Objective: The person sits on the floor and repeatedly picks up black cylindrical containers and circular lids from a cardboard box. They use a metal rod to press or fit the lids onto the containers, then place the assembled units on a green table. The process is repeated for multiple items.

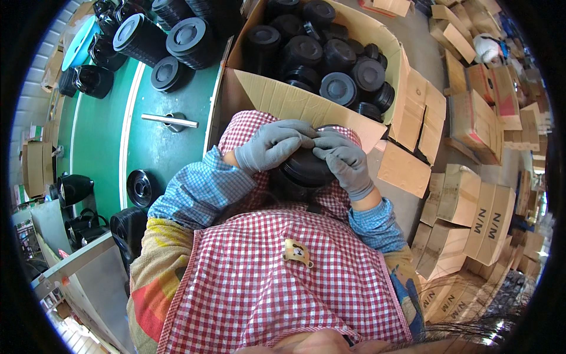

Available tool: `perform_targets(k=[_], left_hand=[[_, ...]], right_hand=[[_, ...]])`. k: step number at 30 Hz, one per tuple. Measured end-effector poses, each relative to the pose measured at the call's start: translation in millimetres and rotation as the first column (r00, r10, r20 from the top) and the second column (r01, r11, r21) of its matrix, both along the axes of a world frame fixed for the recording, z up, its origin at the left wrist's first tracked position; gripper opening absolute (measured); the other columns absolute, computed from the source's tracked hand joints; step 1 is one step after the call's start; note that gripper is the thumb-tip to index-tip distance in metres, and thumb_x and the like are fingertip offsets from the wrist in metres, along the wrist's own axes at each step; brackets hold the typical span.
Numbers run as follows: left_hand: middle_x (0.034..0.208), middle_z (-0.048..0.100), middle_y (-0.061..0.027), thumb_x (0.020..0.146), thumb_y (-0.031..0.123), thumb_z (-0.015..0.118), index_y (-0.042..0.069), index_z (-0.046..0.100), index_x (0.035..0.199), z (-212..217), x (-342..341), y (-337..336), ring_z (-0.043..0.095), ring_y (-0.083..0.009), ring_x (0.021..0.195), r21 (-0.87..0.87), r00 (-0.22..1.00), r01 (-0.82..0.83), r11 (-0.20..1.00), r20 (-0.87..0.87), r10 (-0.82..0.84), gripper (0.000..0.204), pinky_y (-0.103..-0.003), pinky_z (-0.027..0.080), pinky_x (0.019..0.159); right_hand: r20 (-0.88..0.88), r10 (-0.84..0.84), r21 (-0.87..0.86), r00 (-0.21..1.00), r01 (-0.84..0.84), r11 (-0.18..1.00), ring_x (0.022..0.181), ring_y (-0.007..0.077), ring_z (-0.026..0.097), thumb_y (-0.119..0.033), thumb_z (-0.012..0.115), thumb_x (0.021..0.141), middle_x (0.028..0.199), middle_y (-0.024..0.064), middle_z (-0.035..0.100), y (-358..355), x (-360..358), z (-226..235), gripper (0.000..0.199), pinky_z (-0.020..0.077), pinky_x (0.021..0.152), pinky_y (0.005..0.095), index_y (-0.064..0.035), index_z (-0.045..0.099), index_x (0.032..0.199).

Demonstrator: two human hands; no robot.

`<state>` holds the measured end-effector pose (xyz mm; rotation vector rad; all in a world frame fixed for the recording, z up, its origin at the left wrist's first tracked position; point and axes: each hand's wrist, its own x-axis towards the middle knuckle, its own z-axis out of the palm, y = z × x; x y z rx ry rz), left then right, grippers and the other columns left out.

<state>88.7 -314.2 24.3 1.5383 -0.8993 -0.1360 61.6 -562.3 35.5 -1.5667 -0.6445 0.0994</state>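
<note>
A stack of black round plastic lids (302,168) rests on my lap, against the red-and-white checked apron. My left hand (272,144), in a grey glove, curls over its upper left side. From the right, my right hand (345,159), gloved the same way, grips its upper right edge. The fingertips of both hands meet at the far side of the stack, partly hiding it. Just beyond my hands stands an open cardboard box (277,93) holding many similar black round pieces (339,88).
To the left is a green table (159,156) bearing stacks of black lids (191,42), a metal T-shaped tool (171,121) and a single black round part (141,187). Black handled jugs (94,80) sit by a turquoise basin (81,44). Cardboard cartons (489,221) are piled at right.
</note>
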Motion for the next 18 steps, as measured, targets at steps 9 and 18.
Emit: perform_targets(k=[9,18], left_hand=[[0.121,0.066,-0.0209,0.106,0.020,0.043,-0.004,0.072,0.106,-14,3,0,0.063,-0.0371,0.117,-0.054,0.993,-0.011,0.998,0.117,0.017,0.037,-0.046,0.048,0.104],[0.121,0.066,-0.0212,0.105,0.020,0.047,-0.003,0.070,0.109,-13,3,1,0.062,-0.0388,0.117,-0.005,0.991,0.002,1.000,0.136,-0.002,0.033,-0.048,0.048,0.104]], right_hand=[[0.123,0.012,-0.059,0.992,-0.005,0.998,0.117,0.0305,0.065,-0.005,0.070,0.085,0.109,0.0127,0.074,1,8,-13,0.006,0.0378,0.115,0.0477,-0.0032,0.076,0.087],[0.067,-0.059,-0.090,0.996,0.065,0.994,0.126,0.0345,0.058,-0.005,0.066,0.089,0.111,0.0142,0.071,3,0,-22,0.011,0.0407,0.112,0.0472,-0.0001,0.075,0.089]])
